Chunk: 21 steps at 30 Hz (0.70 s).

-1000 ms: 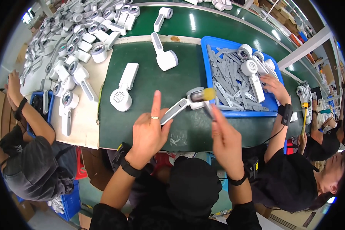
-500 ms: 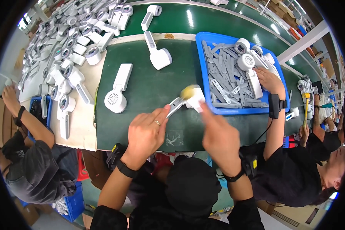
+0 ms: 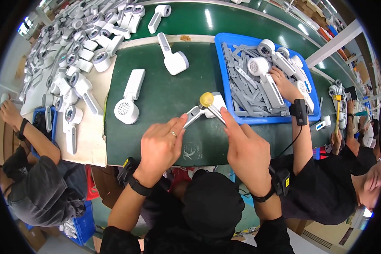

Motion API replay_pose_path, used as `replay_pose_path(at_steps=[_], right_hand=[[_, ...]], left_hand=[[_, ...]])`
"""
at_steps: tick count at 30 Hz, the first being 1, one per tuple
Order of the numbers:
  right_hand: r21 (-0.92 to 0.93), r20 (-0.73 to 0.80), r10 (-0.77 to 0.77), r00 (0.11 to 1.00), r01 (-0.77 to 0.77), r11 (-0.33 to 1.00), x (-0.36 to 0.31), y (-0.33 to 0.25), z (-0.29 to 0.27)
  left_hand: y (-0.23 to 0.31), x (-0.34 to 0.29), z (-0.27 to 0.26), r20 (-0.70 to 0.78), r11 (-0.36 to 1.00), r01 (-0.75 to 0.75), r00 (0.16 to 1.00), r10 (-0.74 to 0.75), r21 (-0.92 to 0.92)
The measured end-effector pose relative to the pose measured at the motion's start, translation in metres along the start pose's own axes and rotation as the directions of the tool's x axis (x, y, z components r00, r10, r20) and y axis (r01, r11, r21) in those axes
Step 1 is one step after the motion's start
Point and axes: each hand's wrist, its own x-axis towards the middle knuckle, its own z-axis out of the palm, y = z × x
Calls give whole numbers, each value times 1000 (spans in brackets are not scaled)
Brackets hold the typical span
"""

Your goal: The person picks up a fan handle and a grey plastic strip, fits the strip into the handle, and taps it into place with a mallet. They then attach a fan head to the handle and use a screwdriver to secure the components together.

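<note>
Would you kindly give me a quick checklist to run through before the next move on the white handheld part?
1. Left hand on white handheld part: ok, fingertip at its handle.
2. Right hand on the part: ok.
3. Yellow round piece seated on top: cannot tell.
4. Part over the green mat: ok.
5. Neighbour's hand apart, in the blue tray: ok.

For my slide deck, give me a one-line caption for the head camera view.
Left hand and right hand hold a white handheld device with a yellow disc over the green belt, beside a blue tray.
</note>
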Motion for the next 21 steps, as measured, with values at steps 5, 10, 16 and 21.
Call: replay_pose_path(at_steps=[5,10,16,21], right_hand=[[546,-211,118,970,17,838,-19,31,20],[779,85,344,935,-278,563,-38,42,32],[730,44,275,960,-219,648,-43,36,35],[682,32,237,971,-195,705,-39,30,35]], left_hand=[[2,-21,14,-116,970,-127,981,153,206],[5,-31,15,-145,965,-124,977,160,231],[8,-35,16,-146,949,-138,972,184,282],[8,-38,19,-162,950,-124,971,175,285]])
